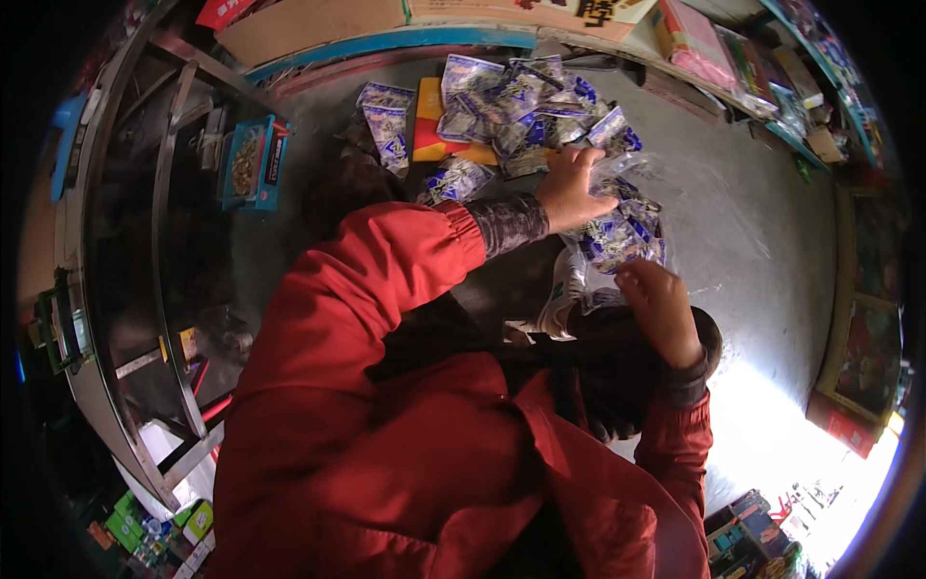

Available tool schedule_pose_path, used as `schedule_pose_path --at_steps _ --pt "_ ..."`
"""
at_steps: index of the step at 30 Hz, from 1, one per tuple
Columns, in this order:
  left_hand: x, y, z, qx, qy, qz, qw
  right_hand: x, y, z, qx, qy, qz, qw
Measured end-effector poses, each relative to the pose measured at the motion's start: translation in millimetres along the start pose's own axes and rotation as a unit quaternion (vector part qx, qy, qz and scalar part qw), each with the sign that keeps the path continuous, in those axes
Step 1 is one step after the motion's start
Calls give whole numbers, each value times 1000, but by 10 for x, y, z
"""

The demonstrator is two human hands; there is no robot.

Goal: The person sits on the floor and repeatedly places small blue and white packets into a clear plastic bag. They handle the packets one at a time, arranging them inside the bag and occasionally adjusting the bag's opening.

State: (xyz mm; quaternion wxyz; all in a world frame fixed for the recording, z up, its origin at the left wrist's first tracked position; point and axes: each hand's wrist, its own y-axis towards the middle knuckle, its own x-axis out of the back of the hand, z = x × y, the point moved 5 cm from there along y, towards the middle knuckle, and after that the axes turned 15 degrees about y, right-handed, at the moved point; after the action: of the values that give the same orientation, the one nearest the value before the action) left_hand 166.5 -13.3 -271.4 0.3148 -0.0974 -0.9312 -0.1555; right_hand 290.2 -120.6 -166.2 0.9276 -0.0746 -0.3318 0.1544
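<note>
A clear plastic bag (669, 242) rests on the floor in front of my knees, filled with several blue-and-silver foil packets (615, 242). My left hand (579, 189) is stretched across the bag's upper left side, thumb and fingers apart, and I see nothing held in it. At the bag's near right side is my right hand (655, 304), its fingers curled close to the plastic. Whether they pinch the bag's edge is hidden. Beyond my left hand lies a loose pile of similar packets (514, 101), partly on a yellow-and-red flat sheet or carton (427, 108). One packet (456, 181) lies nearer my left forearm.
A metal-framed table or rack (163, 217) stands to the left, with a blue box (271, 163) of small items beside it. Goods-laden shelving (731, 87) borders the far side. The concrete floor (752, 217) stretches right towards a framed cabinet (861, 304).
</note>
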Motion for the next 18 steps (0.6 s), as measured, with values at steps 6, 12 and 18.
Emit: schedule_pose_path --at_steps 6,12,18 --pt "598 229 8 102 -216 155 959 -768 86 284 101 62 152 981" --pt "1412 564 132 120 -393 57 910 -2144 1037 -645 -32 75 111 990" --pt "1713 422 440 234 -521 -4 821 -2669 1448 -1838 -171 16 61 983"
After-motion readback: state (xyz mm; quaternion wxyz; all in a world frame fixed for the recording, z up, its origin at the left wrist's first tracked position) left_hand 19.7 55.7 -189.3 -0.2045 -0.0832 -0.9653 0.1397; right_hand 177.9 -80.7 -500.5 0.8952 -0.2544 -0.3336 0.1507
